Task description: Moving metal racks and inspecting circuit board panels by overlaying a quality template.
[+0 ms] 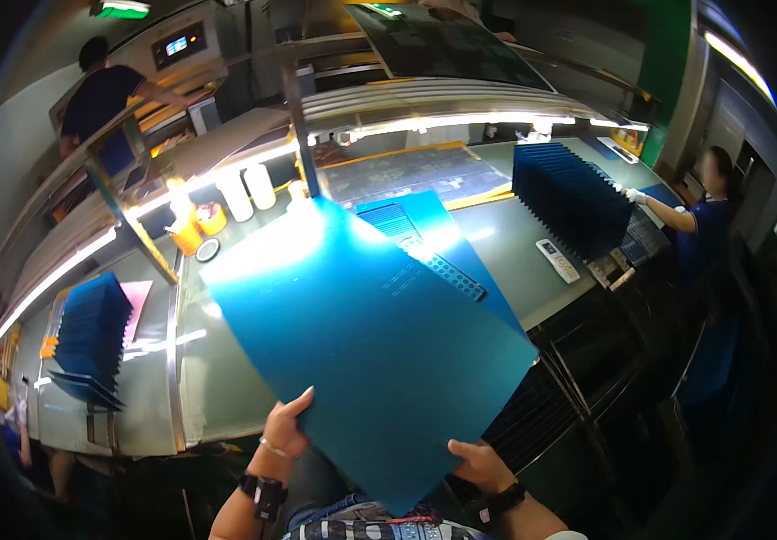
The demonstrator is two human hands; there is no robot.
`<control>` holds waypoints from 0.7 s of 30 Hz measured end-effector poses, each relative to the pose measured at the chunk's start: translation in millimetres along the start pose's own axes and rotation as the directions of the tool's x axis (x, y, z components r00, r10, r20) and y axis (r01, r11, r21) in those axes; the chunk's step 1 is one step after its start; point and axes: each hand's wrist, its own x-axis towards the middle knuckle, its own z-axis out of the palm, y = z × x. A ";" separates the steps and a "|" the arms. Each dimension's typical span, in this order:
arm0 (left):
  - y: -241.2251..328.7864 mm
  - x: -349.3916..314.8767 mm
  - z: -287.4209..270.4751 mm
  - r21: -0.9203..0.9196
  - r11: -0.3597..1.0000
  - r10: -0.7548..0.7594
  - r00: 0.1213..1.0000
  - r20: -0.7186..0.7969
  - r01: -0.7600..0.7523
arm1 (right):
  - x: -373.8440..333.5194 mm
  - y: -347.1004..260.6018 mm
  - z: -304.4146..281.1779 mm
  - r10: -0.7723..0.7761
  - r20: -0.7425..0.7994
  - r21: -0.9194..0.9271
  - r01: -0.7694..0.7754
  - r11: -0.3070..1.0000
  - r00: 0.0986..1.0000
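A large thin blue sheet (pixel 379 360) is held up in front of me, tilted, with glare across its upper left part. My left hand (pixel 288 427) is closed on its left edge, thumb on the face and fingers hidden behind. Lower down, my right hand (pixel 483 463) grips the right edge in the same way. Past the sheet's upper right edge, another blue sheet (pixel 438 211) shows, partly covered. A row of holes and a block of fine lines are visible at that edge; I cannot tell which sheet bears them.
A rack of upright blue sheets (pixel 569 198) stands right, a co-worker's gloved hand (pixel 632 194) at it. Another rack (pixel 91 333) is left. A white remote-like device (pixel 558 261), white bottles (pixel 261 186) and orange rolls (pixel 211 218) lie about. A metal post (pixel 297 126) rises behind.
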 end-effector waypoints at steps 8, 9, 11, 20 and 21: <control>-2.0 -16.6 -34.3 -0.036 0.998 0.056 0.998 -0.020 -0.057 | 34.2 -104.0 -116.8 -0.122 -0.134 -0.518 0.036 0.854 0.983; -4.3 -15.1 -32.5 -0.038 0.997 0.062 0.998 -0.005 -0.062 | 50.9 -122.0 -135.5 -0.262 -0.141 -0.705 0.089 0.704 0.955; -5.8 -23.4 -35.5 -0.039 0.996 0.085 0.996 -0.010 -0.085 | 101.5 -145.5 -145.9 -0.395 -0.079 -0.860 0.138 0.491 0.915; -5.5 -43.9 -56.0 -0.015 0.991 0.126 0.979 -0.159 -0.130 | 262.7 -166.4 -101.4 -0.305 -0.068 -0.978 -0.125 -0.170 0.950; -4.1 -46.4 -60.8 -0.030 0.992 0.119 0.982 -0.148 -0.125 | 268.9 -164.5 -94.0 -0.267 -0.105 -0.966 -0.162 -0.200 0.958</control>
